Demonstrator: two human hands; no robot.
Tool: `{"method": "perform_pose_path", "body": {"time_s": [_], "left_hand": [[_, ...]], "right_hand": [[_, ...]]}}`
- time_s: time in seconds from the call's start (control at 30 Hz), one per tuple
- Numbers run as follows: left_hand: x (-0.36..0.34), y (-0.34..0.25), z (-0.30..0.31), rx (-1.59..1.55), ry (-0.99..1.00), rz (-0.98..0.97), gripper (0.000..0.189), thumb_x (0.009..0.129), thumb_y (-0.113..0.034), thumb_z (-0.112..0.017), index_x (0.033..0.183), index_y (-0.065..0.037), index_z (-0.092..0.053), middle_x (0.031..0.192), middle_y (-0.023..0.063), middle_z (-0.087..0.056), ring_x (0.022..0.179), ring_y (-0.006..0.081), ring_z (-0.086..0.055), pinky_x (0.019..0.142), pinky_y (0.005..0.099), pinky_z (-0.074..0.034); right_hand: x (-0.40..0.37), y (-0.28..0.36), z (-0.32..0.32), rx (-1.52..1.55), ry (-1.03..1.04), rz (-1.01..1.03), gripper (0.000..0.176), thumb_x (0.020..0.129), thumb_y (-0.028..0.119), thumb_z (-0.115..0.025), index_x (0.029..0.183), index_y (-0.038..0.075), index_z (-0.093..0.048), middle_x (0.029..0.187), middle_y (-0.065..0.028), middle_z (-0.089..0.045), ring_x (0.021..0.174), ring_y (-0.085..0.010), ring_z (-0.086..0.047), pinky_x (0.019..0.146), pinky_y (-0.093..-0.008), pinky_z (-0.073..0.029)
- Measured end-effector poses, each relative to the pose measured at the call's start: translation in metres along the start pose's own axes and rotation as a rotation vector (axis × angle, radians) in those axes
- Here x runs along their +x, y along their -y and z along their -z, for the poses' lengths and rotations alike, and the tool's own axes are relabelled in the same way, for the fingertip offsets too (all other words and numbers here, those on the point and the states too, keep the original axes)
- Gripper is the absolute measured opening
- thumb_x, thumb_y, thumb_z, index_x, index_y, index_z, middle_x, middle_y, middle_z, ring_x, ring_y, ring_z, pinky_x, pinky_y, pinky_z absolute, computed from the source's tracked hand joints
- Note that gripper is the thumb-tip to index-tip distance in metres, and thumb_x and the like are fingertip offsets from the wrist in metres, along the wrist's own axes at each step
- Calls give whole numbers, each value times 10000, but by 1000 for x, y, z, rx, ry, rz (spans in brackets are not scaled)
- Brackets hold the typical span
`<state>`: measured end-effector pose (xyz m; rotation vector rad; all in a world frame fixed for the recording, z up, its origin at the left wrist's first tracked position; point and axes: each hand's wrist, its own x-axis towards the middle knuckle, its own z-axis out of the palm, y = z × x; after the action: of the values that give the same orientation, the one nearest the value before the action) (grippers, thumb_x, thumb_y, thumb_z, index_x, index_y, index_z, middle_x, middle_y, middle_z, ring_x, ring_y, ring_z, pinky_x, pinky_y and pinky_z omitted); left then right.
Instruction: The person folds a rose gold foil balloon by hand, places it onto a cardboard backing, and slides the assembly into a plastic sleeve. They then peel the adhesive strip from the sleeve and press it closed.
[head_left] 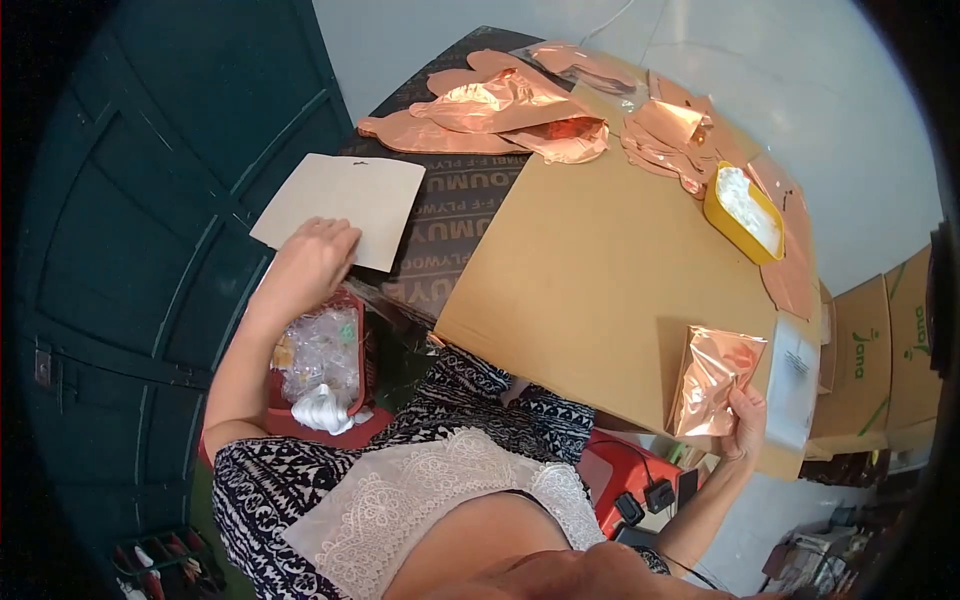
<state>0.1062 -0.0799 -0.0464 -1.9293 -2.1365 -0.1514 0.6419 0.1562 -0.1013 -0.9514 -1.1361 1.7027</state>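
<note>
My left hand [315, 258] is closed at the near edge of a pale card sheet [350, 195], its curled fingers on the top face and its thumb hidden. The sheet has a small slot near its far edge and lies over the table's left corner. On the other side, my right hand [745, 418] grips a folded, shiny copper-coloured foil sheet [712, 380] by its lower right side. The foil is above the near right part of a large brown cardboard sheet [600, 260].
Copper foil balloons [490, 105] lie along the far side, with more flat foil pieces [670, 140] beside them. A yellow tub of white powder [748, 212] stands at the right. Below my left arm is a red basket of plastic wrappings [322, 355]. Cardboard boxes [862, 360] stand far right.
</note>
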Motion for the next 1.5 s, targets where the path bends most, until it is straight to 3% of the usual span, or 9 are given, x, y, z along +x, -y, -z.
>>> {"method": "perform_pose_path", "body": {"time_s": [0.1,0.37,0.5,0.7,0.9,1.0,1.1,1.3,1.5], "left_hand": [[-8,-1,-5,-6,-26,67,237,754,-80,-662,939,29,-562,969,176,-608,953,340,-595,865,423,-474],[-6,-12,-14,5,-273,-38,144,756,-17,-613,884,12,-554,872,172,-624,826,324,-623,744,409,-509],[-7,-4,-29,-31,-264,105,199,777,13,-619,971,18,-574,945,182,-660,829,342,-658,714,396,-536],[-4,-10,-31,-20,-497,62,130,782,3,-630,872,-4,-536,858,169,-648,763,319,-650,658,391,-534],[-12,-10,-34,-108,-480,5,181,769,4,-678,851,-3,-517,903,150,-670,793,314,-668,670,373,-544],[-16,-5,-29,-250,-339,27,163,778,-1,-674,863,1,-534,881,140,-676,788,308,-672,669,372,-544],[-13,0,-24,-265,-410,-52,149,768,19,-662,875,1,-559,833,148,-665,752,308,-666,640,384,-533],[11,6,2,-19,-559,34,136,758,54,-615,874,-6,-577,768,164,-629,698,322,-644,598,403,-511],[79,-52,31,-10,-712,-333,143,696,20,-591,796,-38,-507,717,125,-551,635,297,-579,532,384,-481]], "right_hand": [[-2,0,3,-12,6,3,129,811,95,-687,866,-17,-653,789,-70,-674,651,-132,-627,615,-260,-532],[-2,1,0,-9,1,5,196,806,101,-692,951,-26,-656,858,-86,-690,716,-150,-658,662,-274,-552],[1,-1,7,-11,8,-11,166,807,105,-696,914,-16,-654,831,-73,-683,676,-137,-640,624,-260,-536],[-2,2,8,-34,-7,0,125,813,113,-697,838,3,-643,780,-57,-667,628,-119,-609,585,-244,-511],[-1,2,6,-43,-30,3,123,818,117,-694,841,6,-646,777,-56,-669,630,-117,-608,591,-243,-508],[1,1,16,-44,10,-3,129,819,117,-694,856,2,-650,788,-58,-672,636,-119,-612,595,-241,-505],[1,1,15,-43,1,-4,130,819,114,-694,859,-1,-650,793,-63,-672,640,-120,-613,596,-241,-504],[-4,7,1,-27,-48,-15,140,815,102,-691,878,-15,-647,804,-73,-673,652,-132,-620,605,-250,-517],[2,-1,12,29,-9,-11,126,826,72,-668,901,-25,-639,805,-80,-674,654,-127,-625,607,-250,-533]]}}
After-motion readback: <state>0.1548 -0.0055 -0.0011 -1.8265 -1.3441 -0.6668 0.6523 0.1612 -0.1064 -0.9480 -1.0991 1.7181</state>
